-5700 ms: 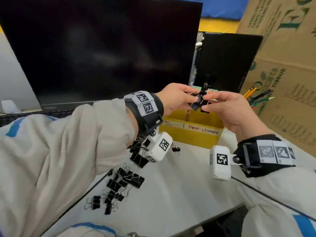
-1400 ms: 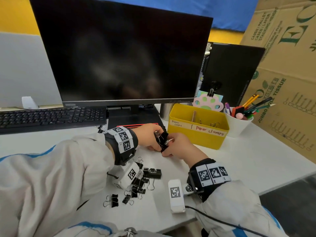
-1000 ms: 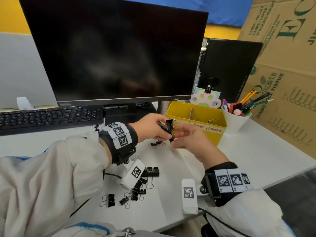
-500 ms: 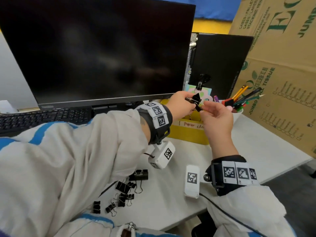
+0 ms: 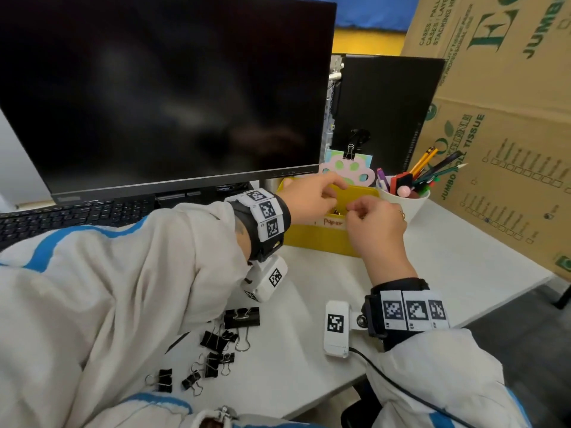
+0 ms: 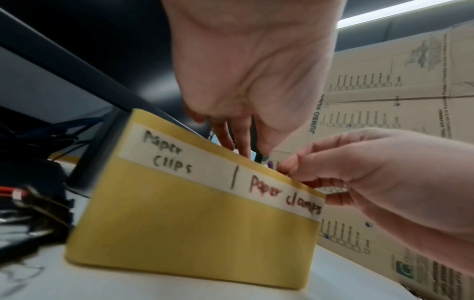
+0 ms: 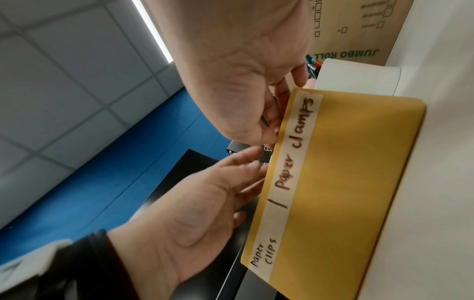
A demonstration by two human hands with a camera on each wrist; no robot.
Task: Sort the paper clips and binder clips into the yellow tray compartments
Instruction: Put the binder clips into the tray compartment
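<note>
Yellow tray (image 5: 321,239) sits far right on the desk; both my hands hover over its rim. Left hand (image 5: 309,196) fingers spread loosely, holding nothing. Right hand (image 5: 375,227) curled; contents unclear. Binder clips (image 5: 216,344) lie near.

The tray (image 5: 318,239) is yellow, with a white tape strip (image 6: 223,174) across its front: "Paper clips" is lettered in black, "Paper clamps" in dark red, and a black stroke divides them. The loose binder clips (image 5: 217,341) are black with silver wire handles, on a white table (image 5: 463,257). The monitor (image 5: 167,88) is black, as is the keyboard (image 5: 71,214). The sleeves (image 5: 123,288) are off-white with blue stripes; the wristbands (image 5: 265,214) are black and carry white tags printed with black square patterns. The cup (image 5: 408,202) is white, holding yellow, green, red and purple pens. The cardboard box (image 5: 500,118) is brown with green print. A pink paw-shaped card (image 5: 346,174) has green pads.
</note>
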